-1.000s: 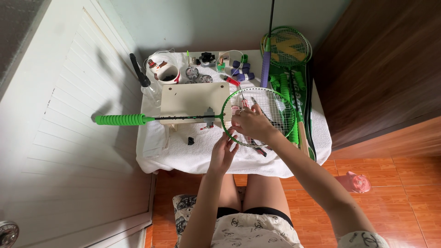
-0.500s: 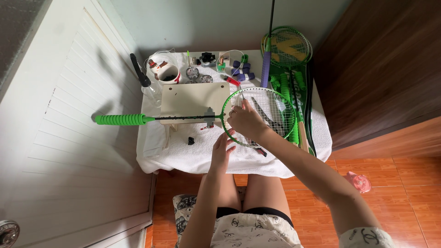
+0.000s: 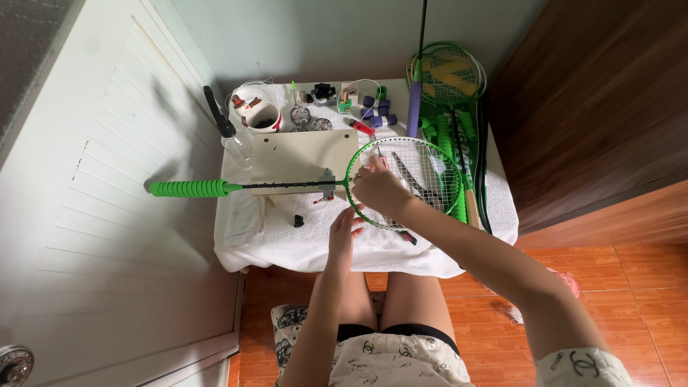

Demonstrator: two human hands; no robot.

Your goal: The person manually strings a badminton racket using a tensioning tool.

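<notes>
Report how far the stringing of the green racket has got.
Done: the green racket lies across the wooden board, and a string grid spans most of its head. In hand: right hand on the strings, left hand at the near rim. Left: I cannot tell how many strings remain.

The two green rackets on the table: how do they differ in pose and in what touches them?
The near racket lies crosswise, its green grip sticking out past the table's left edge; the far racket lies lengthwise at the right side. The right hand rests on the near racket's strings and the left hand is at its rim; no hand touches the far racket. Both have green frames.
</notes>
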